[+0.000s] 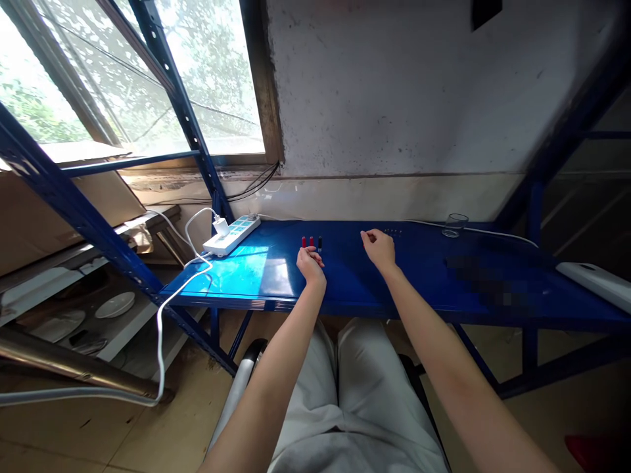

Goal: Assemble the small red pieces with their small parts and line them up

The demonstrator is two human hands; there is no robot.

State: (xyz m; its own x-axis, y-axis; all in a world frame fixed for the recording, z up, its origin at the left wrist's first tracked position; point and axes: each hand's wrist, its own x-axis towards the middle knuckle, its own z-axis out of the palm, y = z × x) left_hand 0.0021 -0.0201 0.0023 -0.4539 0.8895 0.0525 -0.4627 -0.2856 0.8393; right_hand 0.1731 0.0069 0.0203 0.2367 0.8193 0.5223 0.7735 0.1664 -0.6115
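Both my arms reach out over a blue metal shelf (345,282) that serves as a table. My left hand (309,261) rests near three small upright items (311,243), two red and one dark, and its fingers are curled beside them; whether it grips anything is unclear. My right hand (378,247) hovers further right with fingers bent down toward the shelf, close to a row of tiny dark pieces (392,231). What those pieces are is too small to tell.
A white power strip (231,234) with a plugged charger and white cable (160,315) lies at the shelf's left end. A clear glass (454,225) stands at the back right. A white object (594,279) lies far right. Blue rack posts (73,197) flank the shelf.
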